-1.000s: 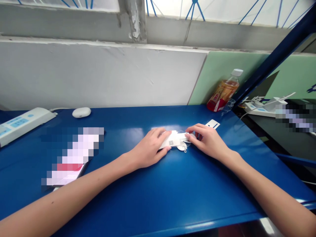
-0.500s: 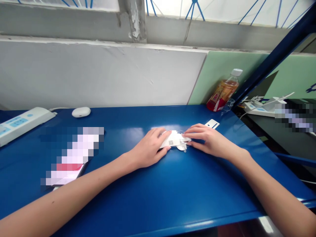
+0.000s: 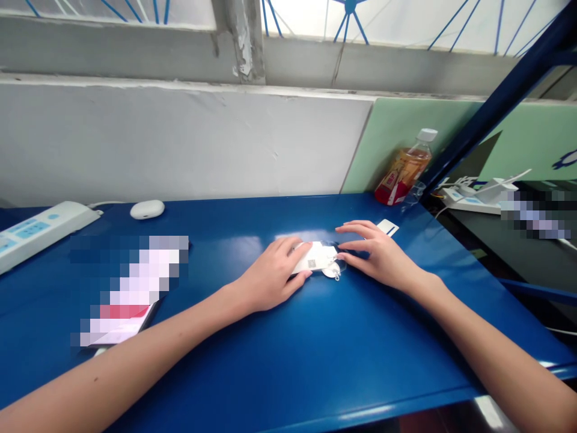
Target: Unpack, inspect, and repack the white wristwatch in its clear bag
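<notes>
My left hand (image 3: 274, 273) rests on the blue table, closed over the left end of a flat white card (image 3: 315, 257) with a small square code printed on it. Its thumb lies along the card's near edge. Clear plastic seems to surround the card, though glare blurs its outline. Partly under the card's right end is a round white piece (image 3: 331, 271) with a small ring or clasp. My right hand (image 3: 376, 252) is just right of these, fingers spread and curved. Whether its fingertips touch the plastic I cannot tell.
Behind my right hand lies another white card (image 3: 387, 228) with a dark slot. A drink bottle (image 3: 403, 171) leans at the back right corner. Leftward are a white earbud case (image 3: 147, 209), a power strip (image 3: 45, 231) and a phone (image 3: 135, 294) with a blurred screen beside my left forearm.
My right hand's fingers have opened and drawn slightly away from the card's right end. The bunched clear plastic there looks flatter. My left hand keeps its hold.
</notes>
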Demonstrator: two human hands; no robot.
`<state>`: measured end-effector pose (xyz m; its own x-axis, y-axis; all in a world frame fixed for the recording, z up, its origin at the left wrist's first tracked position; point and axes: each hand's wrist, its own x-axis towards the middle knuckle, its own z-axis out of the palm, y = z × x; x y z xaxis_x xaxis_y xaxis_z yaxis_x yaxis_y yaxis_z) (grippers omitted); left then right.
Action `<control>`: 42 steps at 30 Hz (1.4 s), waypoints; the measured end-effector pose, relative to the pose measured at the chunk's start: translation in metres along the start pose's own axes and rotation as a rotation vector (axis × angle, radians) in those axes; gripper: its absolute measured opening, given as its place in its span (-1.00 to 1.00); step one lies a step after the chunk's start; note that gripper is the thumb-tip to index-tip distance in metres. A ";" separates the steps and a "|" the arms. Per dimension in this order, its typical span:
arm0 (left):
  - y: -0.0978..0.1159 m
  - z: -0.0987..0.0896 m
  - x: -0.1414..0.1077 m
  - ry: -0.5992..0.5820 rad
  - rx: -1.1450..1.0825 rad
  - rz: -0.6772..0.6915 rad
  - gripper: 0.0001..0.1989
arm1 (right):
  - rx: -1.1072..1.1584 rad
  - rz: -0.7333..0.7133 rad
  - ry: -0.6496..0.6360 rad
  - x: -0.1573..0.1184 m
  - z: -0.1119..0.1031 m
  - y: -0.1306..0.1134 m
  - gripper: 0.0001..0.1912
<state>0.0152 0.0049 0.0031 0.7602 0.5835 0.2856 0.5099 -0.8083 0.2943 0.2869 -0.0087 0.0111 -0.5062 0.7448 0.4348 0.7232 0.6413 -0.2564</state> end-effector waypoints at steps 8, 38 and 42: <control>0.000 0.001 0.000 0.003 -0.009 -0.002 -0.55 | 0.190 -0.004 -0.138 -0.003 0.006 -0.019 -0.69; 0.000 0.005 0.000 -0.025 0.086 -0.109 -0.48 | 0.336 0.246 -0.071 0.002 0.000 -0.023 -0.69; -0.001 0.005 0.000 -0.023 0.109 -0.094 -0.48 | 0.353 0.231 -0.067 0.001 0.003 -0.023 -0.68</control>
<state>0.0167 0.0047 -0.0020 0.7153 0.6562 0.2404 0.6190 -0.7546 0.2179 0.2680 -0.0221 0.0154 -0.3879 0.8790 0.2773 0.6215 0.4716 -0.6256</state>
